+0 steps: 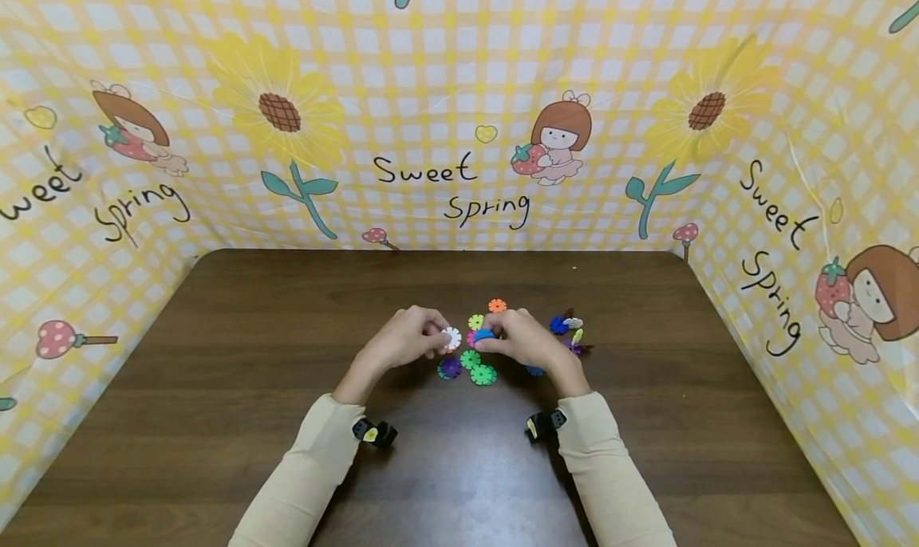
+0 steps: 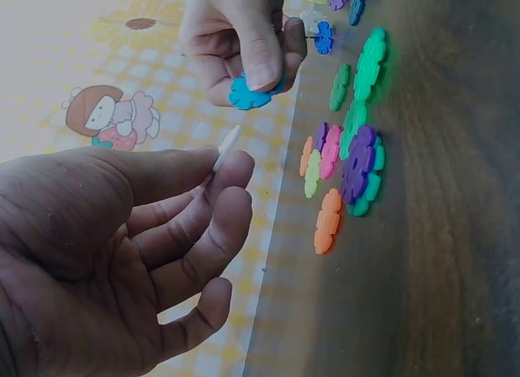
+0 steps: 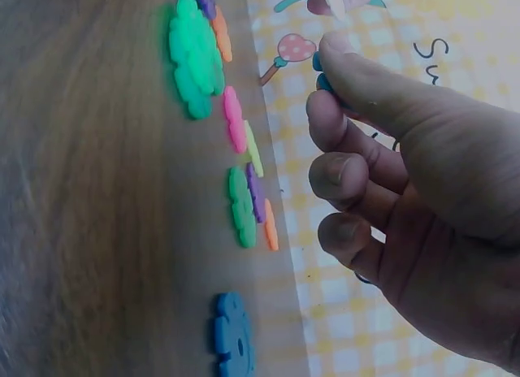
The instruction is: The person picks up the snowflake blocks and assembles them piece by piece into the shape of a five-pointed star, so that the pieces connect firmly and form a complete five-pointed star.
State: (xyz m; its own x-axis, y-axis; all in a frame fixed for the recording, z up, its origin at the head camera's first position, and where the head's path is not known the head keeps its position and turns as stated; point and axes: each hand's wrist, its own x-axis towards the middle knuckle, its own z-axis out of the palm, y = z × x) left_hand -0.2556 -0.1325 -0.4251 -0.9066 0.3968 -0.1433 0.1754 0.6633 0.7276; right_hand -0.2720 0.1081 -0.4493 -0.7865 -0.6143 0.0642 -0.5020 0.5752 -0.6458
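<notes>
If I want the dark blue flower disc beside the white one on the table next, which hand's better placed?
Probably the right hand: it is nearer the dark blue flower disc than the left hand. Neither is free, though: the right pinches a lighter blue flower disc, the left a white flower disc.

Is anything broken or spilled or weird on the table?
Nothing stands out as broken or spilled. The flower-shaped pieces just lie scattered on the table, one purple piece overlapping a green piece. The left hand pinches a white piece, the right hand a blue piece.
</notes>
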